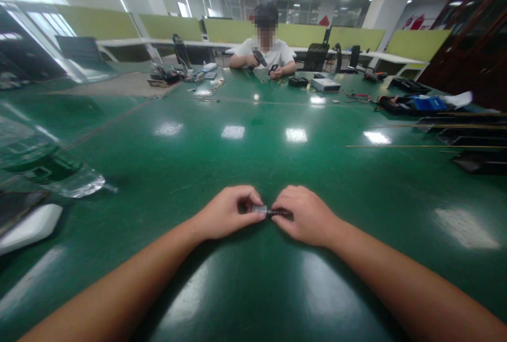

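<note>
Just above the green tabletop, my two hands meet at one small object. My left hand (225,212) pinches a short grey cylinder (259,209) between thumb and fingers. From the cylinder's right end runs a thin dark ribbed piece (273,213), and my right hand (307,216) has its thumb and fingers closed on it. The two parts lie in line and appear to be touching. Whether they are joined, and what kind of part this is, I cannot make out. My right fingers hide the dark piece's far end.
A clear plastic bottle (55,167) lies at the left, with a white object (31,228) nearer me. Across the green table (253,162) a person (267,54) holds a dark tool. Thin rods (415,146) and dark trays jut in from the right, below a cluttered bag (423,103).
</note>
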Available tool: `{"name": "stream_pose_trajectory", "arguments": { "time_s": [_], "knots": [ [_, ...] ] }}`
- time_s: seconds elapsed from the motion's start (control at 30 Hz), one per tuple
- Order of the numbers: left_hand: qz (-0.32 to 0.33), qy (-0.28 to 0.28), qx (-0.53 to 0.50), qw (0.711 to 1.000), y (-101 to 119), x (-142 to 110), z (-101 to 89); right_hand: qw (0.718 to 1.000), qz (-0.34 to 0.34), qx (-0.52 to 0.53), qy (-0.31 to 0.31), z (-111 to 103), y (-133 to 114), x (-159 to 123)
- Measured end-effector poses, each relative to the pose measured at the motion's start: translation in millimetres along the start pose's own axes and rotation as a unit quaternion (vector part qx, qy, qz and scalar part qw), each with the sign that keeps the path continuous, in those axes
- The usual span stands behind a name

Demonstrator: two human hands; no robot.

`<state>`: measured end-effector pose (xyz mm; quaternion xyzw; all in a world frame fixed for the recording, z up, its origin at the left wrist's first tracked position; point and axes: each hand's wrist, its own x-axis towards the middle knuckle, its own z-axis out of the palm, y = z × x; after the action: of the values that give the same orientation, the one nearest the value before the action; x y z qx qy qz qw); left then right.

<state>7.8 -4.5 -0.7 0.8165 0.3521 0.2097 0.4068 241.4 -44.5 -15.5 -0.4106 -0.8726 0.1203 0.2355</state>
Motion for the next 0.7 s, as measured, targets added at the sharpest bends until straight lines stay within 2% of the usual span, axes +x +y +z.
{"name": "stream_pose_trajectory", "arguments": {
  "time_s": [0.7],
  "knots": [
    [-0.004, 0.001, 0.004, 1.000, -0.9, -0.5, -0.3, 1.000, 0.008, 0.000, -0.004, -3.3, 2.2, -2.6]
  ]
}}
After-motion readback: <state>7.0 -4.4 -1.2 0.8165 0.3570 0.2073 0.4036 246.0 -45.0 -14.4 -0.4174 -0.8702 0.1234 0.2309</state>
